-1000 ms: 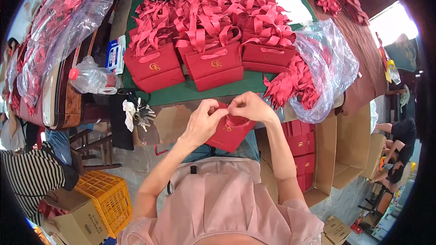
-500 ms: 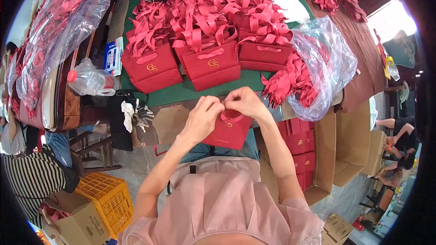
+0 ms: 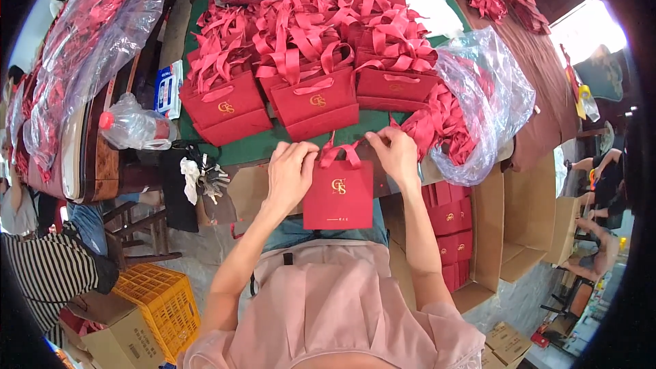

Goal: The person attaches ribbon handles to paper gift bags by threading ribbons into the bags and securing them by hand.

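Note:
A small red paper gift bag with a gold emblem faces me at the table's near edge, in front of my lap. Its red ribbon loops over the top edge. To the left of it, my left hand is closed, thumb and fingertips pinched at the ribbon's left side. My right hand is raised on the other side, thumb and forefinger pinched together by the ribbon's right end. The fingertips partly hide the ribbon ends. Beyond my hands stand rows of finished-looking red gift bags with ribbon handles.
A clear plastic bag of red ribbons lies at right, beside a loose ribbon heap. At left are a plastic bottle and keys. An open carton holds red bags. A yellow crate stands on the floor.
My hands were together over the bag's top; they have moved apart to either side. The bag, tilted before, now faces me squarely with its ribbon loop showing.

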`<state>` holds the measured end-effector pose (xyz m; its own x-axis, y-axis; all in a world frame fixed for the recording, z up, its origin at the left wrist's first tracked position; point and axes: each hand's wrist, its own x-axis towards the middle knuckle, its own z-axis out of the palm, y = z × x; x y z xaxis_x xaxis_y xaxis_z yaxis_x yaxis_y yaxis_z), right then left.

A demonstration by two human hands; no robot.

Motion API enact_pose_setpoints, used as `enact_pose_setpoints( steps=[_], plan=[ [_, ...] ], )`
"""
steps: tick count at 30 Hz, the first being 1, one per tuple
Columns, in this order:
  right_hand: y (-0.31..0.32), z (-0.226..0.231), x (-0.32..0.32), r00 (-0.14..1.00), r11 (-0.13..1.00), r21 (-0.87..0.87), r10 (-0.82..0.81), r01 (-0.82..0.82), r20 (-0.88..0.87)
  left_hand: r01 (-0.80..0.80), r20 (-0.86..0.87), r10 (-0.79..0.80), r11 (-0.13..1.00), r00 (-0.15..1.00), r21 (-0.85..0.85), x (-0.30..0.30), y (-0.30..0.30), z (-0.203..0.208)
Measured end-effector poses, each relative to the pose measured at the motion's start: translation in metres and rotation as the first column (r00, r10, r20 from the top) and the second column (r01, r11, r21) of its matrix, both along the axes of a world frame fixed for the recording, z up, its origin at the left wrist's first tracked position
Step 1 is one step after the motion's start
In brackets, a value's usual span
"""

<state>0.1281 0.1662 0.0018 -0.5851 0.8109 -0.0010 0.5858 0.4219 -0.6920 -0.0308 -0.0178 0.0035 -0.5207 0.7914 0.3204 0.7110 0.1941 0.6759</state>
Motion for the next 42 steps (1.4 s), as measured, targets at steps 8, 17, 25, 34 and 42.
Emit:
enact_pose_setpoints(
  steps=[8,17,25,34,42],
  plan=[
    [-0.011,-0.019,-0.016,0.999,0.995,0.090,-0.031,0.031,-0.008,-0.075,-0.152,0.050,0.984,0.987,-0.162,0.013,0.038,-0.015],
    [-0.022,-0.025,-0.016,0.906,0.930,-0.348,-0.043,-0.117,-0.420,-0.061,-0.007,0.061,0.996,0.998,-0.071,0.019,0.040,-0.020],
    [-0.028,-0.020,-0.017,0.873,0.791,-0.534,0.000,-0.298,-0.488,-0.017,0.219,0.026,0.999,0.975,-0.044,0.023,0.038,-0.006],
    [-0.022,-0.021,-0.004,0.824,0.754,-0.611,-0.175,-0.240,-0.539,-0.118,-0.015,0.119,0.992,0.993,0.032,0.018,0.010,-0.010],
    [-0.017,-0.040,0.000,0.608,0.660,-0.740,-0.538,-0.127,-0.584,0.069,0.947,-0.177,0.984,0.269,0.165,0.023,-0.039,-0.005]
  ],
)
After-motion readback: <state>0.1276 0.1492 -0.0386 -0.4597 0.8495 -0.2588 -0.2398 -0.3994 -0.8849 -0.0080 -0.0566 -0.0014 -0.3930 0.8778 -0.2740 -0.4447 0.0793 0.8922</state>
